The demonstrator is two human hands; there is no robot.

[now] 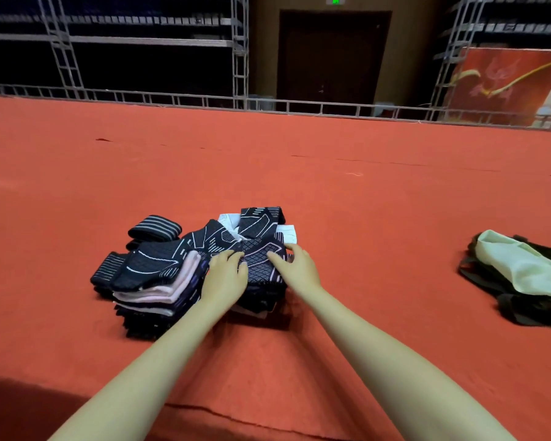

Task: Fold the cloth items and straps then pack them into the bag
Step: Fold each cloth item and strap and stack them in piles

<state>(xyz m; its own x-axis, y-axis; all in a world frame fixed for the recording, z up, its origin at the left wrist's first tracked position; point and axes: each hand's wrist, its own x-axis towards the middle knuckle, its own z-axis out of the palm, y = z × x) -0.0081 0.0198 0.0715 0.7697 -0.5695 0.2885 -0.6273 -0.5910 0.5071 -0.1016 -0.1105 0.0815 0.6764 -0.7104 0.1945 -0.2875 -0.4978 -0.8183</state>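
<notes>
A heap of dark patterned cloth items (159, 268) with pink and white layers lies on the red carpet at centre. Dark straps with grey stripes (155, 229) sit at its far left. My left hand (226, 275) rests on the top dark patterned piece (261, 259), fingers bent over its near left edge. My right hand (299, 265) touches the same piece at its right side, fingers spread and slightly curved. White tags (287, 233) peek out behind. The bag (522, 281), dark with a pale lining, lies open on the carpet at far right.
Red carpet (363, 202) stretches all around the heap. A metal rail (268, 105) and truss scaffolding run along the far edge, with a dark door behind and a red banner (506, 87) at the back right.
</notes>
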